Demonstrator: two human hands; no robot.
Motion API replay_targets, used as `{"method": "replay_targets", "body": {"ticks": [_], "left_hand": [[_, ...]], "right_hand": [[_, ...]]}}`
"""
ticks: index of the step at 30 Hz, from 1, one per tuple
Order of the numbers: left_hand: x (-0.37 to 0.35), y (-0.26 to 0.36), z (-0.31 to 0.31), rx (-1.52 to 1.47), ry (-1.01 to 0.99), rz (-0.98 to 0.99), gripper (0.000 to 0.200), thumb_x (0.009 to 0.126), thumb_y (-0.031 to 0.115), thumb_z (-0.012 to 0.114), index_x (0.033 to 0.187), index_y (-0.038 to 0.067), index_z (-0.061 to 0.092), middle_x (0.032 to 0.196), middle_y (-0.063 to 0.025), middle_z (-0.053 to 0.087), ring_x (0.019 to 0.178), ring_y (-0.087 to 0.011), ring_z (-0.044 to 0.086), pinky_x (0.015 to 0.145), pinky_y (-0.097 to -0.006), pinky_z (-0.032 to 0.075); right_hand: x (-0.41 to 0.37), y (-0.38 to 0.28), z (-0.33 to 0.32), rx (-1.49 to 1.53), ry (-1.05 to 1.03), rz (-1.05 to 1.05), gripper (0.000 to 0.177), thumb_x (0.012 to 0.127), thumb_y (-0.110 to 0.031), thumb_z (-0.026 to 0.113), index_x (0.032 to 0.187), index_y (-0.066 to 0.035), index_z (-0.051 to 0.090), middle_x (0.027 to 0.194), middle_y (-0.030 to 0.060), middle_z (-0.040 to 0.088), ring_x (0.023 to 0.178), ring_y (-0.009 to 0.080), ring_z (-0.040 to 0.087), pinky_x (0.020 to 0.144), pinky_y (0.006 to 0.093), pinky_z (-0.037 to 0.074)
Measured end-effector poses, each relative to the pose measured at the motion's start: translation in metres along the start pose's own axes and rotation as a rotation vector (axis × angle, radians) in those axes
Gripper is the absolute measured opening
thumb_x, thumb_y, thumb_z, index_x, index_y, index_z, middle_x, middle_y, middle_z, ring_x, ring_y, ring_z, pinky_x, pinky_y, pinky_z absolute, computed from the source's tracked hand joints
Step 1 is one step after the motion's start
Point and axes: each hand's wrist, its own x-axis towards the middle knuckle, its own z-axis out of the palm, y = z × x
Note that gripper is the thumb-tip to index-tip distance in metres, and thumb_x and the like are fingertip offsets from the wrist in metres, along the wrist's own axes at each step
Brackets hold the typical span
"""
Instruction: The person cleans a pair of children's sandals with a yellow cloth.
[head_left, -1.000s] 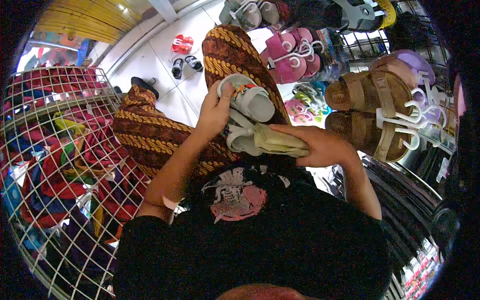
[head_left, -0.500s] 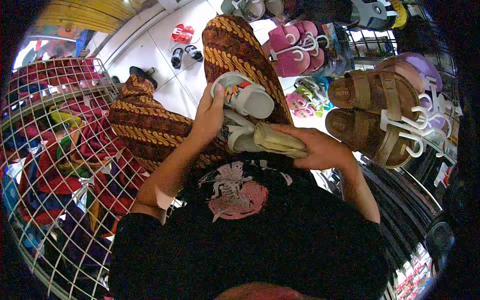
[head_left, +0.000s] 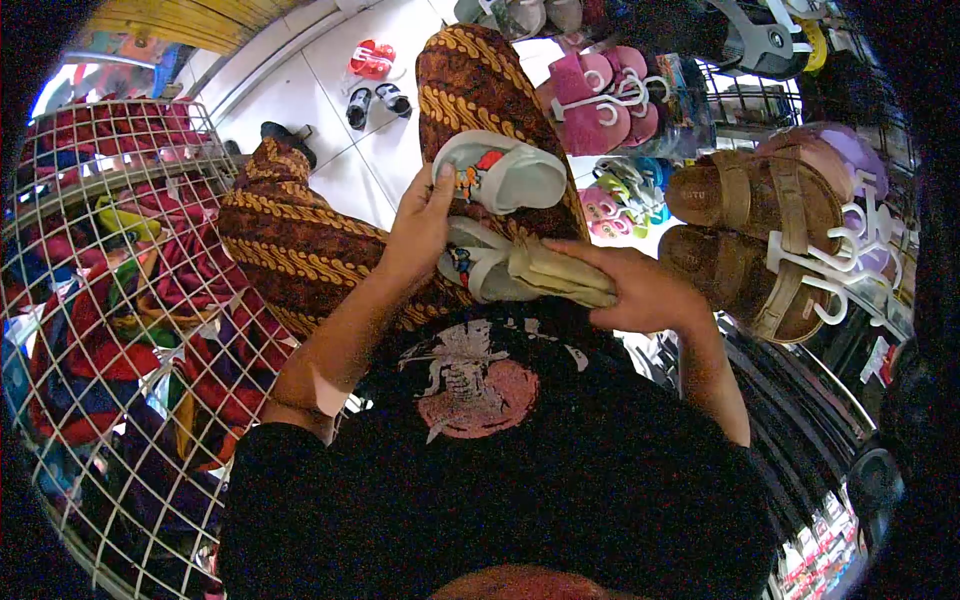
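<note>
The tiled floor [head_left: 325,115] of a crowded shop-like space shows towards eleven o'clock; a wire cage [head_left: 130,330] packed with colourful fabric fills the side from seven to ten o'clock; the lap in brown-and-gold patterned trousers [head_left: 300,240] lies between ten and twelve; brown sandals [head_left: 765,205] on white hangers sit between two and three, pink sandals [head_left: 600,115] at one, small red sandals [head_left: 373,62] on the tiles near eleven.

Both forearms reach in from the lower sides over the lap; the right hand [head_left: 645,292] comes from four o'clock, fingers towards ten, gripping a folded beige cloth [head_left: 562,275]; the left hand [head_left: 425,215] points towards one, closed on the rim of the upper sandal [head_left: 515,180], thumb on top.

That pale grey sandal is above the lap, its printed, open end towards nine o'clock and its broad strap towards three, long axis tipped slightly towards four; the matching lower sandal [head_left: 485,265] lies just below it, printed end also towards nine, its strap end partly hidden by the cloth, which runs from ten to four.
</note>
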Motion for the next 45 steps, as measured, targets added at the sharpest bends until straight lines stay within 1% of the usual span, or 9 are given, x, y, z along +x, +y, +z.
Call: {"method": "replay_targets", "body": {"ticks": [7, 13, 16, 20, 27, 31, 37, 40, 45], "left_hand": [[-0.005, 0.005, -0.001, 0.087, -0.081, 0.153, 0.045, 0.106, 0.036, 0.039, 0.130, 0.000, 0.050, 0.116, -0.0077, 0.061, 0.106, -0.0128, 0.056, 0.094, -0.0291, 0.045], [-0.001, -0.007, -0.008, 0.082, 0.009, 0.190, 0.049, 0.106, 0.039, 0.036, 0.130, 0.000, 0.052, 0.119, -0.0090, 0.061, 0.107, -0.0147, 0.056, 0.096, -0.0292, 0.044], [-0.009, 0.007, 0.003, 0.031, 0.065, 0.034, 0.049, 0.106, 0.039, 0.036, 0.130, 0.000, 0.052, 0.119, -0.0094, 0.062, 0.108, -0.0155, 0.056, 0.097, -0.0289, 0.043], [-0.008, 0.000, -0.003, 0.044, 0.016, 0.127, 0.049, 0.106, 0.039, 0.037, 0.130, -0.001, 0.052, 0.119, -0.0097, 0.062, 0.107, -0.0157, 0.057, 0.098, -0.0290, 0.043], [-0.004, -0.012, -0.006, -0.057, 0.103, 0.086, 0.045, 0.105, 0.036, 0.038, 0.124, -0.002, 0.055, 0.111, -0.0112, 0.064, 0.102, -0.0160, 0.059, 0.088, -0.0294, 0.050], [-0.004, -0.004, -0.004, -0.081, 0.128, -0.005, 0.041, 0.105, 0.032, 0.038, 0.127, -0.001, 0.051, 0.114, -0.0135, 0.062, 0.099, -0.0176, 0.061, 0.082, -0.0293, 0.054], [-0.004, -0.003, 0.003, 0.045, 0.208, 0.292, 0.034, 0.105, 0.013, 0.032, 0.137, 0.001, 0.039, 0.127, -0.0137, 0.055, 0.114, -0.0191, 0.056, 0.092, -0.0317, 0.050], [0.008, -0.028, -0.008, 0.105, 0.170, 0.405, 0.038, 0.104, 0.019, 0.039, 0.141, 0.008, 0.040, 0.128, -0.0144, 0.055, 0.116, -0.0237, 0.056, 0.101, -0.0353, 0.044], [0.003, -0.023, -0.014, 0.084, 0.057, 0.322, 0.034, 0.102, 0.007, 0.034, 0.130, -0.001, 0.049, 0.127, -0.0147, 0.056, 0.120, -0.0213, 0.051, 0.104, -0.0325, 0.037]], "right_hand": [[0.026, -0.011, 0.017, -0.012, 0.151, -0.097, 0.089, 0.064, -0.013, 0.068, 0.147, -0.016, 0.037, 0.126, 0.0197, 0.060, 0.110, 0.0357, 0.061, 0.098, 0.0397, 0.047], [-0.003, -0.017, -0.011, -0.002, -0.072, 0.107, 0.088, 0.063, -0.015, 0.068, 0.146, -0.014, 0.039, 0.127, 0.0177, 0.060, 0.111, 0.0352, 0.061, 0.099, 0.0395, 0.046], [0.009, -0.005, -0.001, -0.021, 0.031, -0.033, 0.087, 0.063, -0.015, 0.068, 0.145, -0.012, 0.040, 0.128, 0.0172, 0.060, 0.112, 0.0352, 0.060, 0.100, 0.0393, 0.045], [0.033, -0.013, 0.018, -0.054, 0.153, -0.086, 0.086, 0.064, -0.015, 0.070, 0.145, -0.012, 0.041, 0.127, 0.0199, 0.059, 0.113, 0.0364, 0.060, 0.100, 0.0400, 0.045], [0.001, -0.014, -0.005, 0.027, -0.105, 0.132, 0.088, 0.066, -0.013, 0.070, 0.148, -0.015, 0.036, 0.128, 0.0201, 0.059, 0.113, 0.0344, 0.060, 0.101, 0.0393, 0.045], [0.007, 0.004, 0.018, 0.093, 0.082, 0.061, 0.089, 0.065, -0.009, 0.070, 0.147, -0.015, 0.037, 0.128, 0.0194, 0.059, 0.113, 0.0343, 0.060, 0.099, 0.0392, 0.046], [0.023, 0.008, 0.046, 0.045, 0.300, 0.122, 0.088, 0.064, -0.007, 0.072, 0.145, -0.014, 0.039, 0.130, 0.0192, 0.058, 0.117, 0.0360, 0.058, 0.101, 0.0390, 0.045], [0.027, 0.018, 0.054, 0.002, 0.396, 0.086, 0.086, 0.064, -0.007, 0.073, 0.143, -0.011, 0.041, 0.127, 0.0198, 0.060, 0.117, 0.0360, 0.058, 0.100, 0.0394, 0.046], [0.035, 0.035, 0.064, -0.036, 0.549, 0.017, 0.077, 0.066, -0.008, 0.074, 0.137, -0.008, 0.046, 0.121, 0.0194, 0.063, 0.110, 0.0346, 0.063, 0.094, 0.0387, 0.050]]}}
